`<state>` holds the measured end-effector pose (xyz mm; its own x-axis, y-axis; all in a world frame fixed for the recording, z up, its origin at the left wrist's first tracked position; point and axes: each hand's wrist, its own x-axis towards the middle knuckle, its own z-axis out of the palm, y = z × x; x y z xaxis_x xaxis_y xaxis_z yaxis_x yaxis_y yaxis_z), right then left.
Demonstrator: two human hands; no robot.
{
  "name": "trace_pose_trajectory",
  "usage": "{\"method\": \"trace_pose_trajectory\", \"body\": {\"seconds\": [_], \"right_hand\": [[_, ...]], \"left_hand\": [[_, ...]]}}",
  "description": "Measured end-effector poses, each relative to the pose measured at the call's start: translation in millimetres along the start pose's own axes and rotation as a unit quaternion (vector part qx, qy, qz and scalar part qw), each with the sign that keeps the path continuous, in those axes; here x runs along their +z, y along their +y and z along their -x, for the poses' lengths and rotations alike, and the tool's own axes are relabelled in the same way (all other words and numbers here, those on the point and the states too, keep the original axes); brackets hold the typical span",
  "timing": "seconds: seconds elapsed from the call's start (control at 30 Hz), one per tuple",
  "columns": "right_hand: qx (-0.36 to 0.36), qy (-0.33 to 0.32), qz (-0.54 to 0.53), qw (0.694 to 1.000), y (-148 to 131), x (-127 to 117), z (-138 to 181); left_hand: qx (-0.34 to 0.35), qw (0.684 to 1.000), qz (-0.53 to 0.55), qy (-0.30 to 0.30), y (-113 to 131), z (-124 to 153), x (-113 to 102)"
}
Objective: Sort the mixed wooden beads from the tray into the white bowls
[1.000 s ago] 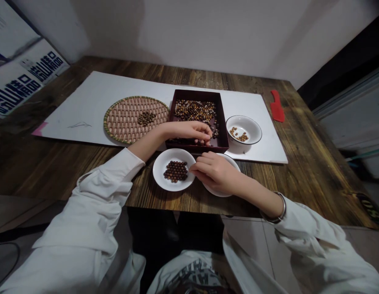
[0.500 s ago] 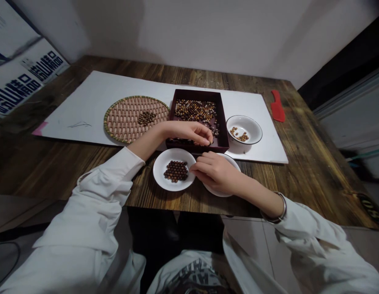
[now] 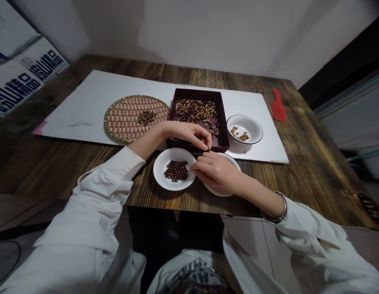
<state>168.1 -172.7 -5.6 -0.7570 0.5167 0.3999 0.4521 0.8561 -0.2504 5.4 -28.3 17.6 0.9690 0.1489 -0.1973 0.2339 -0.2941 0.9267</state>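
Observation:
My left hand (image 3: 189,131) reaches over the front edge of the dark red box (image 3: 225,136), thumb and fingertips pinched on a small dark bead (image 3: 209,149). Inside the box lie many loose beads (image 3: 197,110) in brown, yellow and black. Just below it, my right hand (image 3: 218,170) hovers over a second white dish (image 3: 233,160), covering most of it. Its fingers are curled together, and what they hold, if anything, is hidden. Left of them stands a white dish (image 3: 158,173) with a cluster of dark brown beads (image 3: 176,170), close to my right fingertips.
A round woven tray (image 3: 120,118) carries a small pile of greenish-brown beads (image 3: 147,117). To the right are a white bowl (image 3: 253,127) with several tan beads and a red comb (image 3: 278,107). A white board (image 3: 85,98) lies on the wooden table (image 3: 314,179).
My left fingertips have dipped slightly toward my right hand, carrying the dark bead down to the box's front edge. My right hand has hardly moved.

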Motion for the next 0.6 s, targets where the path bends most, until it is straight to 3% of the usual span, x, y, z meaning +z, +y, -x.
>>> {"method": "trace_pose_trajectory", "body": {"seconds": [0.23,0.4,0.5,0.6], "right_hand": [[0.010,0.001,-0.045,0.999,2,-1,1],[0.085,0.004,-0.140,0.986,0,-10,2],[0.159,0.007,-0.223,0.962,-1,-15,1],[0.218,0.027,-0.347,0.912,2,-16,0]], "left_hand": [[-0.008,0.999,-0.016,-0.034,0,1,-1],[-0.015,0.999,-0.020,-0.049,0,1,-1],[-0.012,0.998,-0.025,-0.057,0,0,-2],[-0.006,0.999,-0.009,-0.050,0,0,-2]]}}
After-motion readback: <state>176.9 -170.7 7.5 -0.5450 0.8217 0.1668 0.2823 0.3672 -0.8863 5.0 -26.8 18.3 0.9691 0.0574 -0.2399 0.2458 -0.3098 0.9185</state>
